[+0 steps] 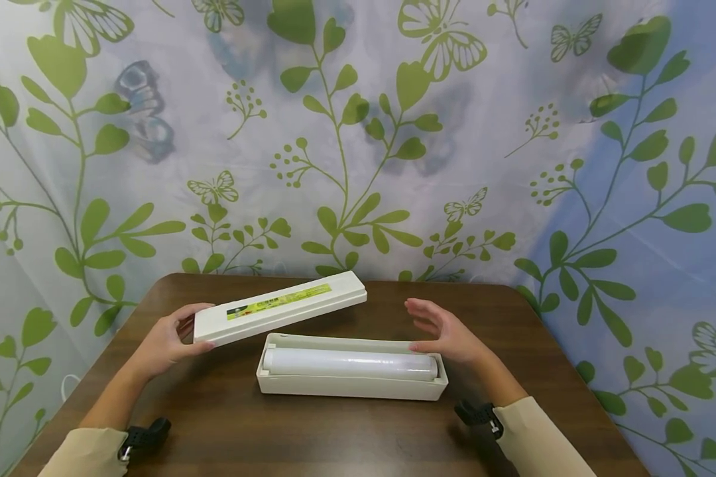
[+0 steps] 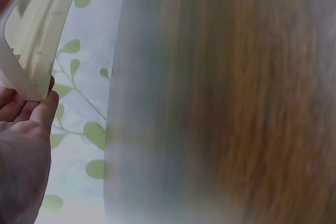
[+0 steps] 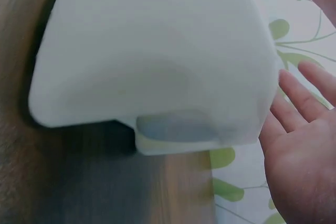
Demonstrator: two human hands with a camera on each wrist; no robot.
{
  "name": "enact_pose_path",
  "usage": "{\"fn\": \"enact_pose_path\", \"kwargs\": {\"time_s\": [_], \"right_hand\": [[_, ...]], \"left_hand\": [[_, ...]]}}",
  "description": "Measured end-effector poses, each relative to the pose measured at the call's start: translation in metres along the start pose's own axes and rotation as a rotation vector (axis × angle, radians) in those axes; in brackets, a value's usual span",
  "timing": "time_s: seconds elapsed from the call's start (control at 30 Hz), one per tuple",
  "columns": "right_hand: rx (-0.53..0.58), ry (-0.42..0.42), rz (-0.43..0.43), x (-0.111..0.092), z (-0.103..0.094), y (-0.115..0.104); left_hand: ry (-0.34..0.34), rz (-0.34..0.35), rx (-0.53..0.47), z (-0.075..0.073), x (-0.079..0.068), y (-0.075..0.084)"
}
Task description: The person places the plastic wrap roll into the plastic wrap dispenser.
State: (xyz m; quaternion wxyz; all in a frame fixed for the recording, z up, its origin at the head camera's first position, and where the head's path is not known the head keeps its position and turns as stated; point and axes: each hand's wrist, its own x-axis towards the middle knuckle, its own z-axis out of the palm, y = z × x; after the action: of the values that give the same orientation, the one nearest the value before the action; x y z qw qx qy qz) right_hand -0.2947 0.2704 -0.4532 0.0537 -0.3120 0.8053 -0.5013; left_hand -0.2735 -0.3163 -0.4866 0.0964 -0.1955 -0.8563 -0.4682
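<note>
My left hand (image 1: 162, 341) grips the left end of a long white lid (image 1: 280, 309), thumb on the near side and fingers behind. The lid carries a yellow-green label and tilts up to the right, above the table. Its hollow underside shows in the left wrist view, where the lid (image 2: 37, 40) sits between thumb and fingers. A white box (image 1: 352, 387) without its cover stands on the table, holding a white roll of film (image 1: 352, 364). My right hand (image 1: 453, 334) is spread by the box's right end, fingers extended and nothing in them.
The brown wooden table (image 1: 310, 437) lies under everything. Behind it hangs a pale curtain (image 1: 358, 165) with green leaves and butterflies. Dark straps (image 1: 146, 436) circle both wrists.
</note>
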Motion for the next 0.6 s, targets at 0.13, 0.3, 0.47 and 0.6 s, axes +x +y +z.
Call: {"fn": "enact_pose_path", "kwargs": {"time_s": [0.13,0.3,0.47,0.6], "right_hand": [[0.002,-0.006,-0.008,0.005,0.002,-0.001],[0.024,-0.002,-0.006,0.009,0.002,-0.002],[0.045,0.012,0.008,0.012,0.001,-0.001],[0.061,0.013,0.023,0.013,0.001,0.000]], "left_hand": [[-0.021,0.022,-0.028,0.006,-0.001,0.005],[-0.046,0.053,-0.079,0.012,0.001,0.013],[-0.062,0.081,-0.106,0.015,0.004,0.018],[-0.082,0.103,-0.125,0.017,0.005,0.025]]}}
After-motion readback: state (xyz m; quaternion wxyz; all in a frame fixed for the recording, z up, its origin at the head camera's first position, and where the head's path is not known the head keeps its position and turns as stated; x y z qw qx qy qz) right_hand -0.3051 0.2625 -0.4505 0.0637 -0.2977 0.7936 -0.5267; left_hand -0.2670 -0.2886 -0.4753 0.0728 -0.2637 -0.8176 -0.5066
